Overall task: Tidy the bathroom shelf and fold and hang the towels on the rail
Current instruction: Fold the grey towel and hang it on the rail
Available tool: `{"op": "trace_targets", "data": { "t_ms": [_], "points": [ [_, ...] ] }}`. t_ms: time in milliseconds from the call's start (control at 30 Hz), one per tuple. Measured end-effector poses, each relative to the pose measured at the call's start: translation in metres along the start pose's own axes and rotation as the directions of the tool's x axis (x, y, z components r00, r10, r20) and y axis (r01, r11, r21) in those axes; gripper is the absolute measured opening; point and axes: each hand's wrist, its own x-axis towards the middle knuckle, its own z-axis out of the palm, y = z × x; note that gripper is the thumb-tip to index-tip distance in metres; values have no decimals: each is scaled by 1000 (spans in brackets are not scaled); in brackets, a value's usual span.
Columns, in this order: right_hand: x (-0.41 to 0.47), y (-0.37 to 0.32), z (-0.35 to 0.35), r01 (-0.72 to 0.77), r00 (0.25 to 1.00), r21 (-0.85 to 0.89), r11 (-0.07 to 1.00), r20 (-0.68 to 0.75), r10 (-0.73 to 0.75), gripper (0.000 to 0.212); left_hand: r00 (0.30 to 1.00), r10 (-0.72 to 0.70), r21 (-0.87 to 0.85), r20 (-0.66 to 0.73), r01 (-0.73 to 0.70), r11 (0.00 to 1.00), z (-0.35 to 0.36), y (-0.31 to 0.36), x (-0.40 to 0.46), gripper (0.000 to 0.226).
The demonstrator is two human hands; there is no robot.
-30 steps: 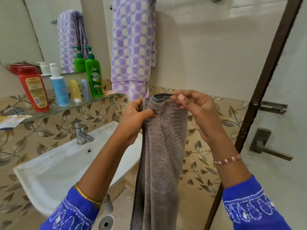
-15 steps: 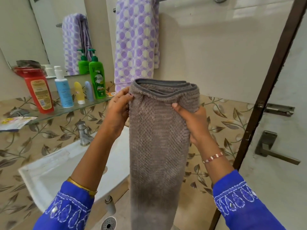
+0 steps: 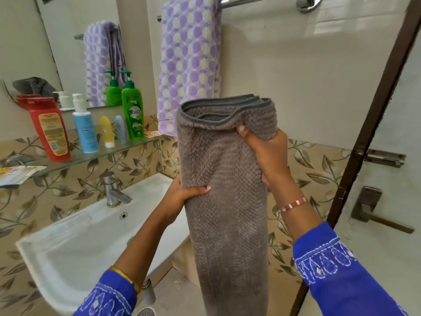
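Bare rail (image 3: 257, 1) beside purple towel (image 3: 190, 62)

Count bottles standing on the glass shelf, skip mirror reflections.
5, left to right: red bottle, blue pump bottle, small yellow tube, small blue tube, green pump bottle. The frame cuts the shelf's left end, so more may be hidden.

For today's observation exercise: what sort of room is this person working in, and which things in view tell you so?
Almost certainly a home bathroom: a white washbasin with a tap, a glass shelf of toiletry bottles under a mirror, and a towel rail.
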Motion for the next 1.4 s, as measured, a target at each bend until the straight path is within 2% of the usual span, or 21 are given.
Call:
{"op": "trace_targets", "data": {
  "t_ms": [67, 167, 267, 367, 433, 467, 533, 633, 833, 1067, 1233, 1333, 1400],
  "points": [
    [5, -3, 5, 105, 994, -104, 989, -28, -109, 23, 999, -28, -131, 36, 33, 991, 6, 9, 6, 74],
    [11, -5, 12, 228, 945, -353, 908, -144, -293, 51, 992, -43, -314, 122, 79, 946, 18, 21, 17, 42],
    [0, 3, 8, 337, 840, -682, 649, -94, -534, 77, 989, -17, -390, 148, 74, 918, 28, 35, 26, 40],
    [-35, 27, 6, 429, 789, -832, 351, 156, -595, 79, 984, 27, -405, 178, 48, 913, 28, 54, 38, 43],
    [-62, 53, 11, 510, 779, -831, 221, 338, -527, 73, 975, 53, -398, 214, 37, 917, 24, 69, 49, 41],
    [-73, 65, 14, 520, 782, -836, 178, 381, -494, 71, 967, 82, -398, 240, 21, 917, 23, 77, 54, 37],
    [-80, 80, 17, 483, 806, -866, 128, 383, -451, 69, 944, 165, -404, 287, -36, 914, 22, 94, 64, 26],
    [-57, 77, 20, 429, 813, -900, 73, 349, -467, 73, 918, 226, -404, 326, -80, 911, 25, 121, 76, 25],
    [45, 47, 30, 419, 735, -907, -38, 364, -573, 78, 865, 374, -431, 335, -212, 877, 35, 196, 120, 28],
    [171, 7, 28, 403, 680, -898, -177, 423, -598, 72, 809, 525, -442, 265, -382, 811, 53, 280, 188, 26],
    [254, -30, 37, 375, 634, -882, -287, 470, -614, 73, 742, 623, -393, 247, -511, 764, 54, 343, 234, 29],
    [302, -56, 38, 339, 621, -865, -368, 500, -603, 75, 717, 680, -339, 155, -608, 718, 50, 375, 260, 36],
    [329, -69, 41, 348, 625, -846, -404, 531, -573, 77, 708, 705, -290, 42, -666, 687, 46, 390, 279, 44]
  ]
}}
